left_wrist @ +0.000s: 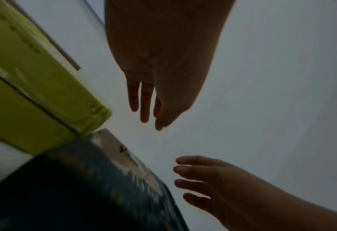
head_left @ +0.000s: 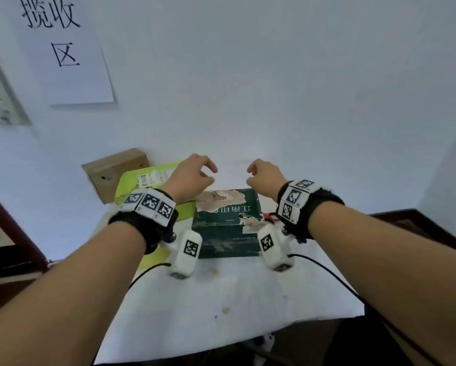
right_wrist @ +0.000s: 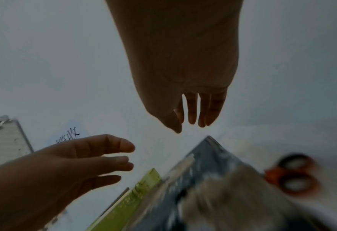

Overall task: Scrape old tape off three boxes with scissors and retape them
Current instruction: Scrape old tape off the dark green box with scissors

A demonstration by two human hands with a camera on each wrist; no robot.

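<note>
A dark green box (head_left: 228,223) with torn, scraped patches lies flat on the white table (head_left: 221,299). Left of it lies a yellow-green box (head_left: 147,178), and behind that a brown cardboard box (head_left: 116,170) against the wall. Red-handled scissors (right_wrist: 294,173) lie right of the dark green box (right_wrist: 213,187). My left hand (head_left: 195,175) and right hand (head_left: 264,175) hover above the far edge of the dark box, facing each other with loosely curled fingers, empty. In the left wrist view the left hand (left_wrist: 155,96) hangs over the yellow-green box (left_wrist: 35,87) corner.
A white wall rises directly behind the boxes, with a paper sign (head_left: 63,48) bearing black characters at upper left. Dark wooden furniture edges (head_left: 419,225) flank the table on both sides. Black cables (head_left: 327,270) run from the wrist cameras across the table's near part.
</note>
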